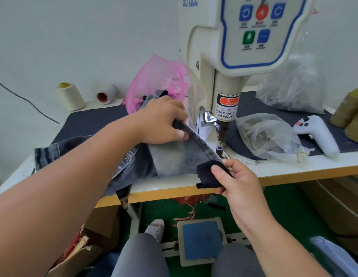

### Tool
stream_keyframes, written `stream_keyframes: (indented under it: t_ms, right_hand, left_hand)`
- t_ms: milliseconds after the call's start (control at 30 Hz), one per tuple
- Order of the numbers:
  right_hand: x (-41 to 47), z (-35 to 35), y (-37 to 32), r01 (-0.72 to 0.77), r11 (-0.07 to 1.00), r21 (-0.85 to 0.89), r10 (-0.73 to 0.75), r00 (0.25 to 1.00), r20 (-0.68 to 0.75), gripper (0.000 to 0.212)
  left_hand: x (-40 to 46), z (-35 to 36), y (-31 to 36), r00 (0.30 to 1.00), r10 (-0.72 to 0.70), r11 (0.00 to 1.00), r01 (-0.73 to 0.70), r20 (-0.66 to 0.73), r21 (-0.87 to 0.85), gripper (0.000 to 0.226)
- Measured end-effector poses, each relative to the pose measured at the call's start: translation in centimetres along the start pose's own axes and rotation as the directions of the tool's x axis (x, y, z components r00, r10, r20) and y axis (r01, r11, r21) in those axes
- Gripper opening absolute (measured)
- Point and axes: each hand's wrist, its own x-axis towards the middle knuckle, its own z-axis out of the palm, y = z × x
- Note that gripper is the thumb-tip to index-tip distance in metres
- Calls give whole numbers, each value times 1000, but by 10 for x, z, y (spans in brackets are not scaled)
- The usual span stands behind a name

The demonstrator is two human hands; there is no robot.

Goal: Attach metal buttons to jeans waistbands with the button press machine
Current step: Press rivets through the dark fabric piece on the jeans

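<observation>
So the grey jeans (174, 158) were lying over the front edge of the tabletop (294, 168), waistband stretched tight between both hands right in front of the button press machine (230, 56). Left hand (164, 120) had its fingers curled over the top of the waistband (196, 136), thumb underneath, gripping it just left of the press head. Right hand (236, 176) pinched the other end of the band near the front edge, thumb on top of a dark fabric flap (208, 174). The band ran diagonally, passing just beside the lower die post (219, 150) under the plunger.

Other stuff on the tabletop: a pink plastic bag (154, 82) behind the left hand, two thread cones at the back left, clear bags and a white handheld controller (316, 132) off to the right. Blue foot pedal (202, 238) sat on the floor between the knees.
</observation>
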Motion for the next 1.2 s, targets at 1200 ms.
stream_keyframes:
  t_ms: [1200]
  right_hand:
    - [5, -50, -14, 167, 981, -96, -182, 967, -177, 15]
  left_hand:
    - [13, 98, 27, 963, -250, 599, 71, -102, -798, 22]
